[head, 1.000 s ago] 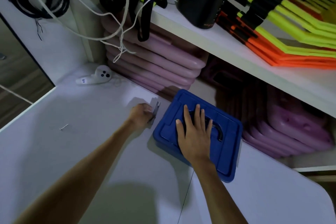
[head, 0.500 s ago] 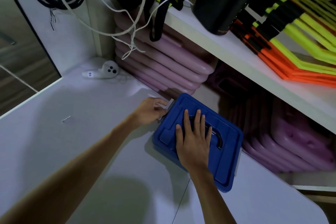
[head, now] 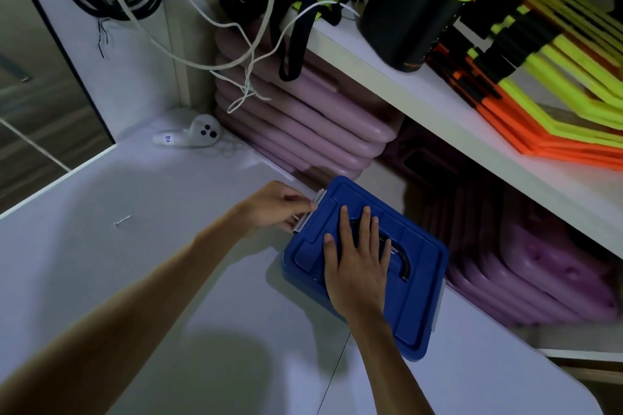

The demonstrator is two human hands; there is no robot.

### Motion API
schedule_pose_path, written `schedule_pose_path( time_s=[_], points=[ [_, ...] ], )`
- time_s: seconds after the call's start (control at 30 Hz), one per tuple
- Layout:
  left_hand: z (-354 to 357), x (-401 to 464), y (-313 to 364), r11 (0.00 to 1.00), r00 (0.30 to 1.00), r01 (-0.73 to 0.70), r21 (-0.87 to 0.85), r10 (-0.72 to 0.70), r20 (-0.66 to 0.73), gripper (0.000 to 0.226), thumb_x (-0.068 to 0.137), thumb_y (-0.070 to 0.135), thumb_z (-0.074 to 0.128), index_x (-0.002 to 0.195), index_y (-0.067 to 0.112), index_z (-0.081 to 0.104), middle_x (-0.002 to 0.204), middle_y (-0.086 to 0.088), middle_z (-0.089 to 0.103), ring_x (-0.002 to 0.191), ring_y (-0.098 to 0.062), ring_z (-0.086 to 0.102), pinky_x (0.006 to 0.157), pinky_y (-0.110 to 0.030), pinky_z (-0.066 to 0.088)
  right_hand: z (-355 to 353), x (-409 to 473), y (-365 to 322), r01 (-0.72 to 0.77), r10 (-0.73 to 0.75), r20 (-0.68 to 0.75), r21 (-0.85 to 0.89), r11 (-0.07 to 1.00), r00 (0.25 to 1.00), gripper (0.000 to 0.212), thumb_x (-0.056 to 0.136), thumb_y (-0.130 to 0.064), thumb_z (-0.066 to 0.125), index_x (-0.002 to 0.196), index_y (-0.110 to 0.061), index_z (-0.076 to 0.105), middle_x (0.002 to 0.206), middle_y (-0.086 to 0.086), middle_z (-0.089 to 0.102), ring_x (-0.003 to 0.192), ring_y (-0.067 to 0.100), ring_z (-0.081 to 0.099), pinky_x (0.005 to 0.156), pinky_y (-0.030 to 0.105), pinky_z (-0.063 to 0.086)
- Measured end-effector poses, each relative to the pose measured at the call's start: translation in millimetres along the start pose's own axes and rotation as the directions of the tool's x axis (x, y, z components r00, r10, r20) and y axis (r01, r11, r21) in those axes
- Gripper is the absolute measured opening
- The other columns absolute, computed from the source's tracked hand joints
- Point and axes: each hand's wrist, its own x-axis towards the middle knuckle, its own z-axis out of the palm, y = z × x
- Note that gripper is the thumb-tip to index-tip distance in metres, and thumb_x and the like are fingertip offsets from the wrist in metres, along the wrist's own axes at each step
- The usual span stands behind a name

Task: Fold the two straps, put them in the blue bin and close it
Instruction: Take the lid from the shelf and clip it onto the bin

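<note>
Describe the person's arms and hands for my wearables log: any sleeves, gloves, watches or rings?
Both forearms are bare for all of their visible length, with no sleeve showing. The left hand and right hand wear no gloves. No watch, band or ring shows on either wrist or on the visible fingers.

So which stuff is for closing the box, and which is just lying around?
For the job:
- blue bin, lid on
- grey latch at its end, gripped by the left hand
- right hand, flat on the lid

Just lying about:
- white controller
- small screw
- purple pads
- white cord
- orange and yellow hurdles
</note>
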Motion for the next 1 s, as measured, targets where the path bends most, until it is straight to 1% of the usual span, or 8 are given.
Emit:
schedule_pose_path(
  time_s=[0.17,0.3,0.47,0.57,0.7,0.77,0.9,1.0],
  points=[
    [-5.3,1.4,16.5,0.986,0.992,0.060,0.157,-0.077,0.100,0.028,0.085,0.041,0.066,0.095,0.015,0.072,0.095,-0.006,0.072,0.085,-0.018,0.070,0.081,-0.033,0.058,-0.3,0.5,-0.4,-0.002,0.002,0.008,-0.006,1.000,1.000,0.061,0.097,-0.059,0.009,0.153,-0.038,-0.004,0.164,0.000,-0.006,0.150,0.018,-0.010,0.120,0.046,-0.003],
    [2.3,2.1,22.6,0.982,0.997,0.073,0.174,-0.078,0.024,0.018,0.083,0.025,0.072,0.093,0.011,0.069,0.091,-0.009,0.069,0.079,-0.017,0.068,0.070,-0.026,0.058,0.0,0.5,-1.2,-0.010,0.010,0.013,-0.016,1.000,1.000,0.061,0.097,-0.058,0.007,0.153,-0.038,-0.006,0.164,0.000,-0.007,0.150,0.018,-0.010,0.120,0.046,-0.004],
    [10.4,4.0,25.0,0.967,0.997,0.070,0.245,-0.058,-0.057,0.020,0.076,0.023,0.079,0.084,0.011,0.065,0.086,-0.008,0.068,0.069,-0.017,0.068,0.054,-0.022,0.056,-0.6,1.4,-2.1,-0.023,0.023,0.036,-0.006,1.000,0.999,0.058,0.096,-0.051,0.000,0.152,-0.039,-0.008,0.164,-0.001,-0.011,0.149,0.017,-0.015,0.119,0.046,-0.008],
    [17.7,4.4,27.0,0.942,0.993,0.066,0.328,-0.030,-0.114,0.020,0.071,0.021,0.083,0.073,0.013,0.064,0.077,-0.007,0.069,0.061,-0.016,0.067,0.053,-0.025,0.057,-1.1,1.5,-2.1,-0.025,0.025,0.028,0.012,1.000,0.999,0.058,0.096,-0.049,-0.001,0.153,-0.039,-0.006,0.164,-0.001,-0.012,0.149,0.016,-0.016,0.119,0.047,-0.009],
    [27.8,5.6,28.7,0.750,0.976,0.058,0.659,0.096,-0.195,0.029,0.074,0.034,0.076,0.083,0.011,0.061,0.092,-0.006,0.066,0.082,-0.023,0.062,0.076,-0.037,0.054,0.2,1.5,-0.1,-0.016,0.016,0.022,0.010,1.000,1.000,0.057,0.098,-0.048,0.002,0.153,-0.038,-0.003,0.164,0.000,-0.010,0.149,0.017,-0.015,0.120,0.049,-0.006],
    [34.7,3.8,29.7,0.696,0.971,0.058,0.716,0.127,-0.201,0.031,0.078,0.035,0.072,0.089,0.010,0.058,0.100,-0.010,0.063,0.092,-0.028,0.060,0.075,-0.037,0.050,0.9,1.6,0.6,-0.010,0.010,0.017,-0.002,1.000,1.000,0.057,0.098,-0.047,0.002,0.154,-0.037,-0.002,0.164,0.001,-0.009,0.150,0.018,-0.014,0.120,0.050,-0.005],
    [44.2,-4.8,31.3,0.638,0.967,0.051,0.768,0.162,-0.199,0.029,0.089,0.030,0.062,0.097,0.003,0.057,0.106,-0.016,0.061,0.095,-0.033,0.059,0.072,-0.038,0.046,-1.5,2.2,1.7,-0.013,0.012,0.030,0.010,1.000,0.999,0.055,0.100,-0.045,0.007,0.154,-0.036,0.000,0.164,0.002,-0.009,0.150,0.018,-0.013,0.120,0.049,-0.007],
    [54.4,-15.8,26.8,0.587,0.948,0.004,0.809,0.256,-0.190,0.033,0.095,0.030,0.051,0.114,0.002,0.053,0.119,-0.018,0.056,0.104,-0.033,0.055,0.078,-0.040,0.047,-10.1,1.0,4.3,-0.003,-0.003,0.029,0.210,0.978,1.000,0.053,0.104,-0.040,0.023,0.155,-0.031,0.013,0.164,0.001,-0.001,0.150,0.015,-0.008,0.121,0.045,-0.007]
  ],
)
